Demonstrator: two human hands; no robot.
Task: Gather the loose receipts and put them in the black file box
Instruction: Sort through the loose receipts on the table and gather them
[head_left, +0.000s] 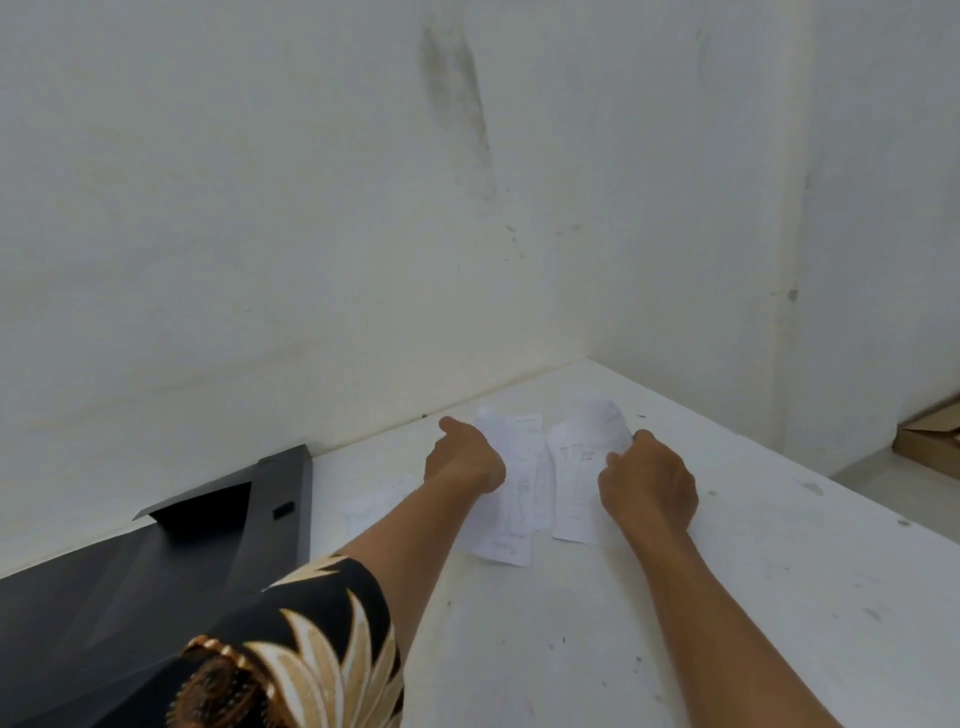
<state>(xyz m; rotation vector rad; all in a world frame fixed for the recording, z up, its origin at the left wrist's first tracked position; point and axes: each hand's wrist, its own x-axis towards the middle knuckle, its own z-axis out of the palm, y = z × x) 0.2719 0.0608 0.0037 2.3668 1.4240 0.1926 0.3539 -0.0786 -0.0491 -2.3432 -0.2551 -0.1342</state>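
1. A white table (649, 597) filled the lower right of the view, pushed into a corner of scuffed white walls (260, 208). The surface was bare apart from the papers, w/ small dark specks.
2. The black file box (130, 587) lay at the table's left edge against the wall, lid or flap tilted up toward the back. One box counted. It sat near the papers but not touching the main pile.
3. A patterned black-and-gold sleeve (311, 639) covered the left upper arm at bottom centre. Both forearms reached fwd over the table.
4. The receipts (519, 493) lay between the hands, close to the back wall: approx. two overlapping long slips on the left, one curled slip (582, 467) on the right, plus one faint slip (374, 504) off to the left, partly under the left forearm. Roughly four in all; blur made an exact count unsure.
5. The left hand (462, 457) rested on the left slips' edge, fingers pointing fwd; can't tell if it pinched any paper.
6. The right hand (649, 483) was curled at the right slip's edge, fingertips seeming to touch it; a firm hold can't be confirmed.
7. Step in hand, by my judgement: gathering, early stage. The next move likely called for sliding the slips together into one stack, picking up the stray left slip, then carrying all to the box.
8. A cardboard piece (930, 436) showed at far right, off the table.
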